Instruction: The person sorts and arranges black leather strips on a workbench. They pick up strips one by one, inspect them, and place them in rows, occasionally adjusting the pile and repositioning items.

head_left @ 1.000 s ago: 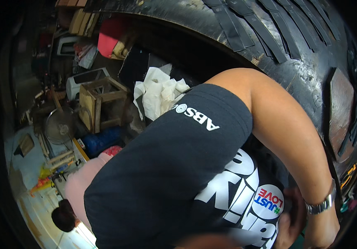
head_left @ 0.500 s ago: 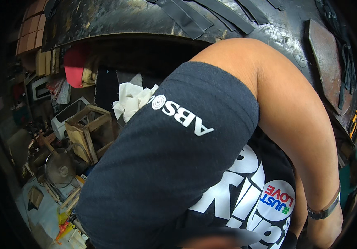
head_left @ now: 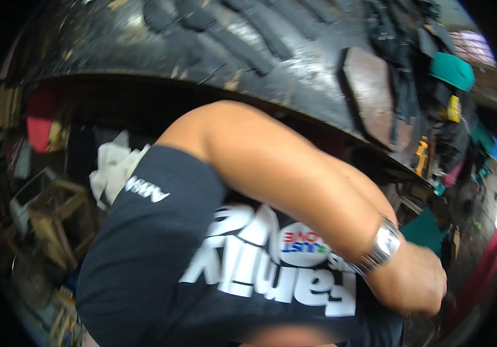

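The teal piece (head_left: 422,228) is showing just beyond your left hand (head_left: 413,283), at the right, below the front edge of the dark bench (head_left: 110,46). One of its corners is pointing up toward the bench; the hand is hiding its lower part, so you cannot tell its full long axis.

Your left arm is reaching across your chest to the right, with the metal watch (head_left: 382,247) circling its wrist. The fingers are curling down and under, their tips turned out of sight, so you cannot tell how wide the hand is opening or whether it is holding anything. Whether it is touching the teal piece is also unclear. You cannot tell your right hand's state either.

Compared with half a second ago, your left hand is appearing higher and further from the lower edge. The brown board (head_left: 370,92) and the black strips (head_left: 266,34) on the bench are sitting further left in view, and a teal cloth item (head_left: 452,70) is now showing at the upper right.
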The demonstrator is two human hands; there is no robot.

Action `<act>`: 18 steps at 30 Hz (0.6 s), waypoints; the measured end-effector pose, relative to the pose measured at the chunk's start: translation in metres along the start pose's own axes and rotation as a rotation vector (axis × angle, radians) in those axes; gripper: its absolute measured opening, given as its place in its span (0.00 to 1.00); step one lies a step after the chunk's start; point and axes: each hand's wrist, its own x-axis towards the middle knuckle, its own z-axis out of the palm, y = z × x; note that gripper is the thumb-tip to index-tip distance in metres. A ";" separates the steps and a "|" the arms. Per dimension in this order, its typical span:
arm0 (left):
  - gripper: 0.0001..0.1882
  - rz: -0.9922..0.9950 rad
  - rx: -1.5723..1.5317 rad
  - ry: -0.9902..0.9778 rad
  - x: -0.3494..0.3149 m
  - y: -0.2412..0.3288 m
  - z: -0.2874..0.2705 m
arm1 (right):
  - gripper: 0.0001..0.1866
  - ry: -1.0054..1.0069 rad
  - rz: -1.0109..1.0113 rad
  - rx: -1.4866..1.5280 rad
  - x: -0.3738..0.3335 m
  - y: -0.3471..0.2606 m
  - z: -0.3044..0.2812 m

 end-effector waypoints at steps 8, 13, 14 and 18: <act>0.13 -0.288 -0.047 0.340 -0.094 0.022 -0.069 | 0.21 -0.072 -0.018 0.040 -0.055 0.014 -0.033; 0.10 -0.719 0.052 0.452 -0.168 0.053 -0.096 | 0.19 -0.027 -0.092 -0.034 -0.116 -0.008 -0.069; 0.10 -0.850 0.016 0.523 -0.181 0.059 -0.095 | 0.19 -0.010 -0.081 -0.136 -0.128 -0.017 -0.073; 0.10 -1.097 -0.084 0.794 -0.212 0.061 -0.080 | 0.13 0.055 0.056 -0.260 -0.166 -0.051 -0.097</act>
